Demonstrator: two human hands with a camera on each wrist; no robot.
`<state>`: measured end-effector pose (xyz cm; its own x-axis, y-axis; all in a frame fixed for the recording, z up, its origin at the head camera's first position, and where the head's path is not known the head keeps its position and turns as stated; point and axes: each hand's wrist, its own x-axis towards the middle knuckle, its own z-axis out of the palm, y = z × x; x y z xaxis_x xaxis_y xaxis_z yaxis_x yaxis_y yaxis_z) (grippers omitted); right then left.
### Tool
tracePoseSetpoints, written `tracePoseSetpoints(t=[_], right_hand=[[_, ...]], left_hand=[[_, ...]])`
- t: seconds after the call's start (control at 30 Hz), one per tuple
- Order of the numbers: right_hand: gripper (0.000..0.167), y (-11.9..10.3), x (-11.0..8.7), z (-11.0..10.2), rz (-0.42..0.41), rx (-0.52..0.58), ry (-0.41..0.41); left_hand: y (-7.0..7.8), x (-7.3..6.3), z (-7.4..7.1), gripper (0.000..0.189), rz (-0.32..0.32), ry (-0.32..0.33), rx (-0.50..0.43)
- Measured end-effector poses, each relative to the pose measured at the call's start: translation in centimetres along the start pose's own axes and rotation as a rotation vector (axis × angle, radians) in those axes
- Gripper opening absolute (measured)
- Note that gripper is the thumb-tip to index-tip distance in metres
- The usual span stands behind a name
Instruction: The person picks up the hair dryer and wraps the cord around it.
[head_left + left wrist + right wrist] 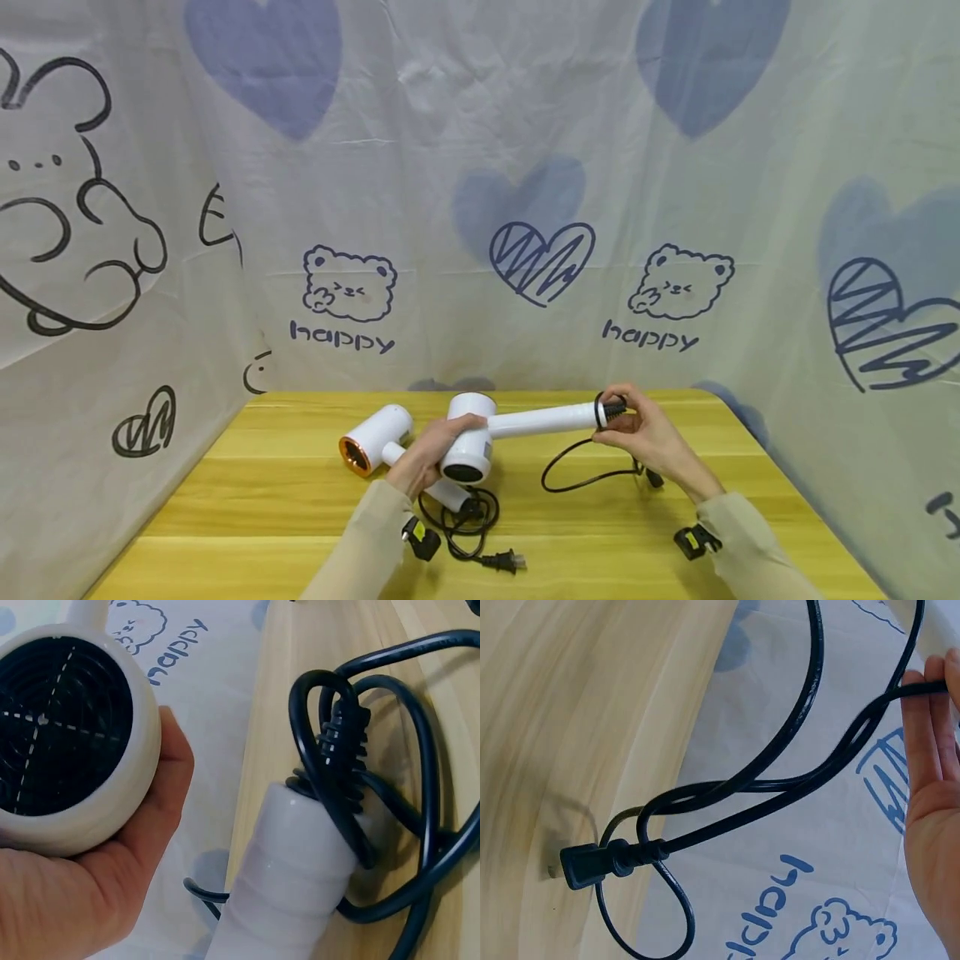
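A white hair dryer (543, 420) is held above the table, its handle pointing right. My left hand (427, 454) grips its barrel; the dark round grille (64, 727) shows in the left wrist view. At the handle's end my right hand (648, 433) pinches the black cord (780, 754), which loops round there. The cord hangs down in a loop, and its plug (585, 866) dangles at the lower end. Beneath my left hand lies a second white hair dryer (386, 429) with a copper-rimmed nozzle, its handle partly hidden by that hand.
The second dryer's coiled cord (480, 533) and two-pin plug (504, 562) lie near the front of the wooden table (262, 500). A printed cloth (442, 333) with hearts and bears hangs behind the table and along its sides.
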<state>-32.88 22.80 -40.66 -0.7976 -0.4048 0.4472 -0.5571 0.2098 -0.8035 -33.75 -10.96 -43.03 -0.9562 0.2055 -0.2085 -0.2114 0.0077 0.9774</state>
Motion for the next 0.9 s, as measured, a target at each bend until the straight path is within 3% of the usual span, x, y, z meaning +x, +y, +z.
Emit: tracePoseSetpoints(t=[0.13,0.23,0.37,0.47,0.67,0.8,0.9], right_hand=[[0.048,-0.1,0.2,-0.2,0.033,-0.057,-0.049],[0.057,0.0,0.5,-0.2,0.097,-0.095,-0.131],[0.078,0.3,0.7,-0.3,0.145,-0.121,-0.215],[0.079,0.4,1.0,-0.5,0.161,-0.15,-0.249],[0.081,0.1,0.9,-0.9,0.201,-0.315,-0.314],[0.074,-0.2,0.5,-1.2,0.282,-0.249,-0.375],[0.061,-0.4,0.3,-1.2,0.335,-0.125,-0.421]], left_hand=[[0.0,0.2,-0.4,0.073,-0.032,-0.053,-0.001],[0.1,0.1,-0.7,0.074,-0.05,-0.057,0.019],[0.2,-0.1,-0.9,0.075,-0.029,-0.039,0.074],[0.5,-0.1,-1.1,0.074,0.011,-0.005,0.124],[1.1,-0.1,-1.2,0.069,0.049,0.051,0.167],[0.6,-0.1,-1.2,0.068,0.06,0.054,0.152],[0.3,-0.1,-1.4,0.068,0.061,0.044,0.132]])
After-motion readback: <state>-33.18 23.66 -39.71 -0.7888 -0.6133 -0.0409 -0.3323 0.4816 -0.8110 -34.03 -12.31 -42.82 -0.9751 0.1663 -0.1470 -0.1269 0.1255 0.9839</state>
